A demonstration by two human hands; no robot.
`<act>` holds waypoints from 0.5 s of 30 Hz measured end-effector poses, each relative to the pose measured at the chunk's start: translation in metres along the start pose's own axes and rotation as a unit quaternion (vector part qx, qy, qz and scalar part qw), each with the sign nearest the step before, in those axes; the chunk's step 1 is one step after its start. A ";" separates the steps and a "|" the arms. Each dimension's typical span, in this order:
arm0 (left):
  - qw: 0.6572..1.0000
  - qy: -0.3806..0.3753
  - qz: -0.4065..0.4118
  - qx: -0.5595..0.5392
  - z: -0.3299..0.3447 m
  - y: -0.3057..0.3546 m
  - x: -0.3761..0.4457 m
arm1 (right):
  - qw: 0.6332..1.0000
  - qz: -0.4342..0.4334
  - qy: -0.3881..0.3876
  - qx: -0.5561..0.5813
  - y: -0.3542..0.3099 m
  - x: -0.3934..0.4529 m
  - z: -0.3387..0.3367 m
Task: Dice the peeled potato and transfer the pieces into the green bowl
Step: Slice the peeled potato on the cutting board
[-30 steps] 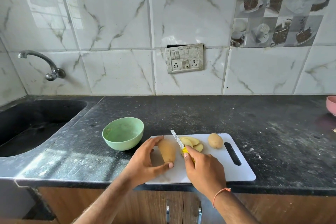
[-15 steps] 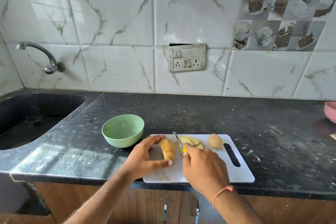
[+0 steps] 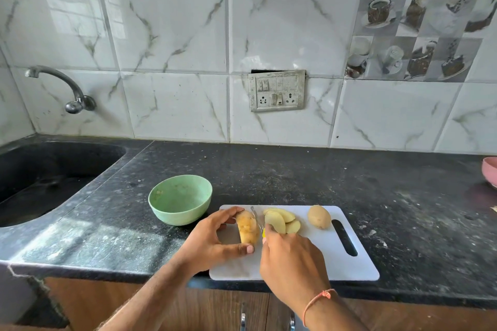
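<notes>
On the white cutting board (image 3: 360, 263) my left hand (image 3: 212, 242) grips a peeled potato piece (image 3: 247, 228) between thumb and fingers. My right hand (image 3: 291, 263) holds a knife (image 3: 257, 219) with a yellow handle; its blade stands against the right side of that piece. Several pale potato slices (image 3: 281, 220) lie just right of the blade. A smaller potato (image 3: 319, 217) sits further right, near the board's handle slot. The green bowl (image 3: 180, 199) stands left of the board and holds no potato pieces.
The black stone counter (image 3: 295, 174) runs to the tiled wall. A dark sink (image 3: 40, 177) with a tap (image 3: 72, 94) is at the left. A pink bowl (image 3: 490, 170) shows at the right edge. A socket plate (image 3: 277, 90) hangs on the wall.
The knife has come down against the right side of the held potato piece. The view has dipped and moved closer; my left hand keeps its hold.
</notes>
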State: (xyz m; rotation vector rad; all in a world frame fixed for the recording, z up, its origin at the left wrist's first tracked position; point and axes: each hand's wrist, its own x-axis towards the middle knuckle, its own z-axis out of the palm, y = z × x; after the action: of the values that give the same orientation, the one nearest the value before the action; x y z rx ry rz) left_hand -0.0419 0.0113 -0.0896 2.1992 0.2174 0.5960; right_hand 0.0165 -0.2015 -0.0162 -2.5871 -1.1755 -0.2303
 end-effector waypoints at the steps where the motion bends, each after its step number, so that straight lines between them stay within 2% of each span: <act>1: 1.000 -0.003 0.002 0.000 -0.001 0.000 0.001 | 1.000 0.000 -0.007 -0.007 -0.002 0.003 -0.001; 4: 1.000 -0.016 0.004 -0.003 -0.003 0.000 0.003 | 0.999 0.002 -0.039 -0.018 -0.008 0.013 -0.003; 15: 1.000 -0.008 -0.003 0.009 0.000 0.000 -0.001 | 0.998 0.001 -0.050 -0.024 -0.008 -0.002 -0.002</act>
State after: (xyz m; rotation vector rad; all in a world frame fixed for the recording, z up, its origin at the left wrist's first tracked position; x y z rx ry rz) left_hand -0.0432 0.0112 -0.0903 2.2200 0.2208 0.5755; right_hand 0.0091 -0.1981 -0.0134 -2.6698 -1.2143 -0.1311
